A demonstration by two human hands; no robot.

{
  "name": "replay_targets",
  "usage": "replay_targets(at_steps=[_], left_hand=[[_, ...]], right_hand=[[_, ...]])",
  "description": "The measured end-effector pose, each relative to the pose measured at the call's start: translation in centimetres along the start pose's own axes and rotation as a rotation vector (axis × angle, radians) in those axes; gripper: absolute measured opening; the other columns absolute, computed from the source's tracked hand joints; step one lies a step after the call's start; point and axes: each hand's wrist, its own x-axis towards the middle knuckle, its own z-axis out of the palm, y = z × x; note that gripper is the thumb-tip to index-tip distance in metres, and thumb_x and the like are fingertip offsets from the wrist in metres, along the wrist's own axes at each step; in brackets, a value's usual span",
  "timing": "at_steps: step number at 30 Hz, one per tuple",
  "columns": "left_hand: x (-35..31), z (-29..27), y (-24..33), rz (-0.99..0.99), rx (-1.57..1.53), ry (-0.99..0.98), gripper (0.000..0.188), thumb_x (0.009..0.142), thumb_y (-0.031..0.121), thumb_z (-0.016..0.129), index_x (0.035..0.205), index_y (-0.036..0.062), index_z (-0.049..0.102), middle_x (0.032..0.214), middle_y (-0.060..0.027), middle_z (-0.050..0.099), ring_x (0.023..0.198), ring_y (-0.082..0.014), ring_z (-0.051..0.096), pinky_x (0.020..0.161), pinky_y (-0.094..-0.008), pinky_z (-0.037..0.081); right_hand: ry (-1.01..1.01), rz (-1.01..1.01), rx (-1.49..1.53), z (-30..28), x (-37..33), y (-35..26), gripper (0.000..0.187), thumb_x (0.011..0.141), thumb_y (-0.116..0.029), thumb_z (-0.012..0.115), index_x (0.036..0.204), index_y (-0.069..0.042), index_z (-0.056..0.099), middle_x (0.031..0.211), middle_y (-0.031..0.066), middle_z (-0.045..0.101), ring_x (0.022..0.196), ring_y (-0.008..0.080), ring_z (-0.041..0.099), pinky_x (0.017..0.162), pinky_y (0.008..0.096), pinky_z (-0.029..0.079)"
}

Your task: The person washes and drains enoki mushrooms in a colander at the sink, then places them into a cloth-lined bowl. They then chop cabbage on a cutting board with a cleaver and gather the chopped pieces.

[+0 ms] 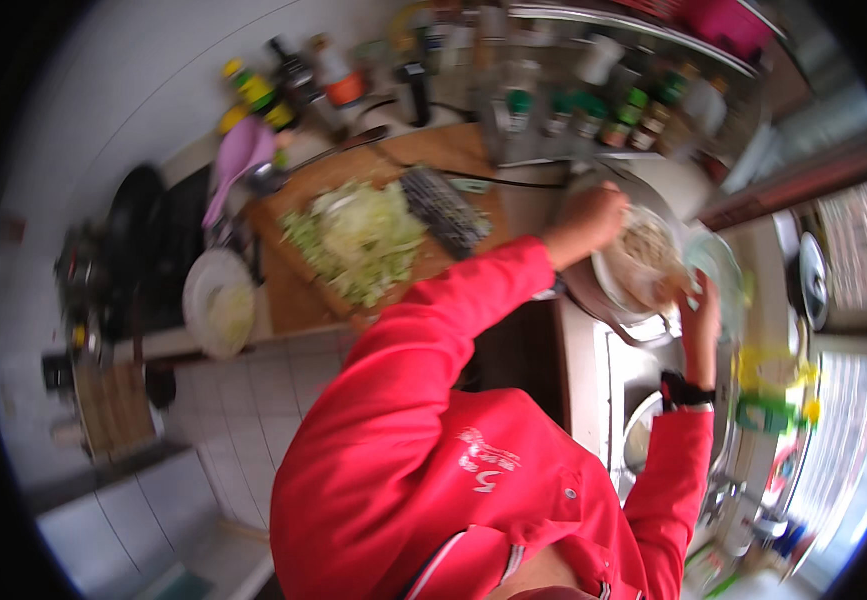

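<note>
My left hand (598, 218) is closed at the left edge of a pale, thin-walled container (636, 288). Pale, lumpy contents (645, 238) show inside it; motion blur hides their kind. On its other side my right hand (699, 302) has bent fingers gripping near the lower right edge. The container is over or inside a large metal pot (581, 285) with a loop handle; I cannot tell which. Just beyond my right hand is a translucent greenish bowl (721, 262).
Chopped cabbage (358, 235) and a dark slotted grater (443, 210) lie on a wooden board (298, 300). A white bowl (196, 300) stands at the counter's left edge, near a pink ladle (241, 150). Bottles (258, 92) line the back; a sink (633, 365) is at right.
</note>
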Motion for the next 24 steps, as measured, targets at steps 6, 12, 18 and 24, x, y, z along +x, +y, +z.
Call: replay_targets(at_steps=[6, 12, 18, 24], left_hand=[[-3.2, -2.7, 0.3, -0.116, -0.033, 0.244, 0.018, 0.071, 0.013, 0.069, 0.086, 0.0043, 0.065, 0.096, -0.0124, 0.058, 0.096, -0.0323, 0.054, 0.085, -0.042, 0.045], [-7.9, -6.3, 0.2, 0.03, 0.06, 0.332, 0.021, 0.065, 0.02, 0.076, 0.057, 0.0073, 0.061, 0.09, -0.0056, 0.066, 0.105, -0.0309, 0.054, 0.089, -0.0424, 0.041], [-15.7, -11.1, -0.5, -0.031, 0.187, 0.283, 0.027, 0.069, 0.018, 0.073, 0.094, 0.0121, 0.065, 0.107, -0.0063, 0.059, 0.117, -0.0302, 0.048, 0.096, -0.0486, 0.034], [-28.5, -18.2, -1.3, -0.184, 0.228, 0.519, 0.017, 0.076, 0.008, 0.07, 0.092, 0.0077, 0.066, 0.098, -0.0078, 0.064, 0.097, -0.027, 0.059, 0.087, -0.0384, 0.047]], right_hand=[[0.171, -0.185, -0.195, -2.6, -1.6, -2.8, 0.037, 0.087, -0.013, 0.065, 0.122, -0.007, 0.057, 0.115, 0.0102, 0.057, 0.092, 0.0229, 0.061, 0.071, 0.0332, 0.05], [0.13, -0.301, 0.066, 1.1, -5.3, -10.5, 0.016, 0.089, -0.005, 0.061, 0.104, -0.003, 0.065, 0.088, 0.0075, 0.062, 0.072, 0.0178, 0.06, 0.068, 0.0296, 0.049], [-0.278, -0.585, -0.029, 8.1, -9.2, -16.0, 0.039, 0.083, -0.002, 0.061, 0.122, -0.004, 0.056, 0.12, 0.0165, 0.057, 0.107, 0.0353, 0.058, 0.09, 0.0414, 0.047], [-0.314, -0.552, 0.12, 12.3, -11.7, -16.5, 0.036, 0.082, -0.007, 0.064, 0.117, -0.001, 0.059, 0.114, 0.0181, 0.059, 0.104, 0.0357, 0.058, 0.089, 0.0409, 0.047]])
